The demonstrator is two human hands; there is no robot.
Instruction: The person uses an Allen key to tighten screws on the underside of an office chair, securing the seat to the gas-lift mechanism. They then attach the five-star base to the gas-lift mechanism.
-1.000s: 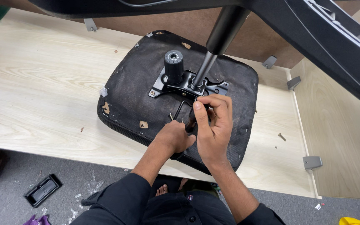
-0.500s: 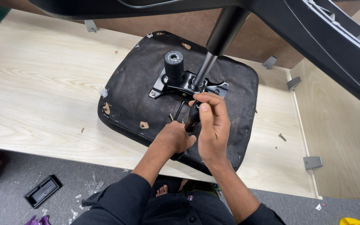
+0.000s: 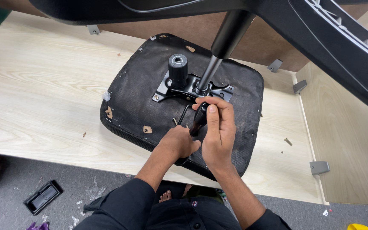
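The black-handled tool [image 3: 200,117] stood nearly upright, slightly tilted, on the underside of the overturned black seat cushion [image 3: 141,98], just beside the black metal mounting plate [image 3: 184,90]. The seat cushion lay flat on a pale wooden panel, its fabric worn and stapled, with torn patches exposing brown backing. A gas-lift cylinder [image 3: 218,55] rose obliquely from the plate.

The right hand [image 3: 218,127] hides most of the black handle [image 3: 200,117]. The left hand [image 3: 179,142] covers its lower end. The chair base [image 3: 320,30] overhead is cut off by the top edge.
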